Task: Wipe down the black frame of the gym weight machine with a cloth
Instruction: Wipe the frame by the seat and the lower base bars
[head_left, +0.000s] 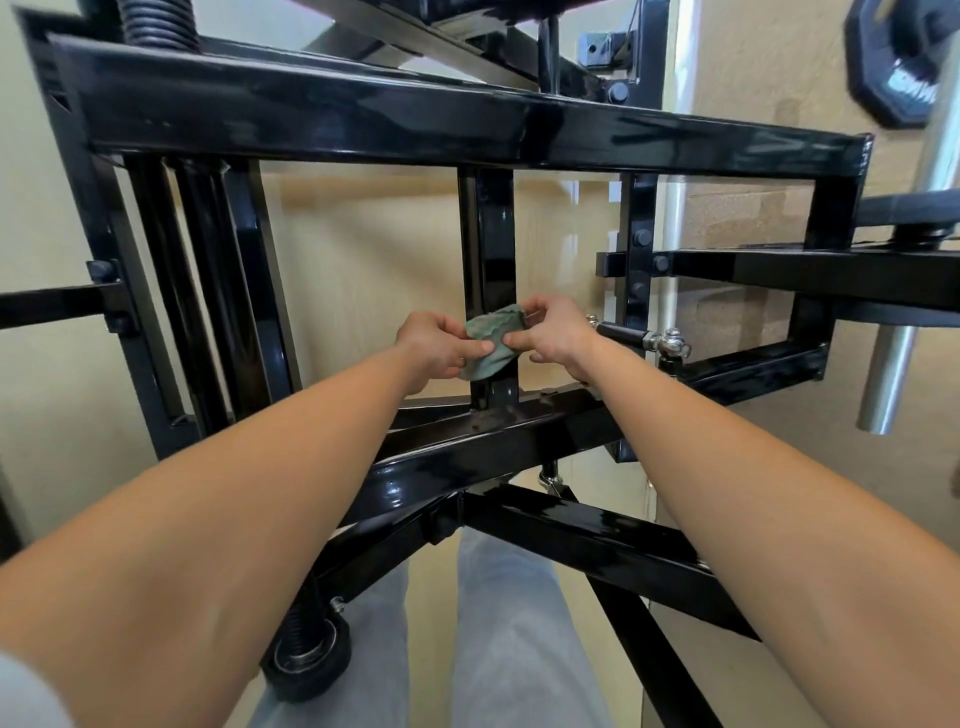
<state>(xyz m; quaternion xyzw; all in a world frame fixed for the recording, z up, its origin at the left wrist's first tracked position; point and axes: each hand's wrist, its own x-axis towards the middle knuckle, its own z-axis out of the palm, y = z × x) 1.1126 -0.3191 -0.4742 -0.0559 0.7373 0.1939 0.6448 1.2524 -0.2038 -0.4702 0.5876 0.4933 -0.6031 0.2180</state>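
cloth: a small, crumpled green one, held up between both hands directly in front of the centre upright of the black frame, a little above the lower crossbar where that upright ends. the left hand pinches the cloth's left side, thumb on the near face and fingers curled in behind. the right hand pinches its right edge, thumb and forefinger closed on the fabric and the other fingers bent above it. whether the cloth actually touches the upright cannot be told, since it covers that stretch of the post.

the frame is glossy (pale streaks of light run along the top beam) and forms a wide rectangle around the hands. just right of the right hand sits a chrome ball-ended fitting on a short black rod. farther right a chrome bar slants down, and a black weight plate shows in the top right corner. a black coil spring stands at the top left. grey trousers show between the arms at the bottom.
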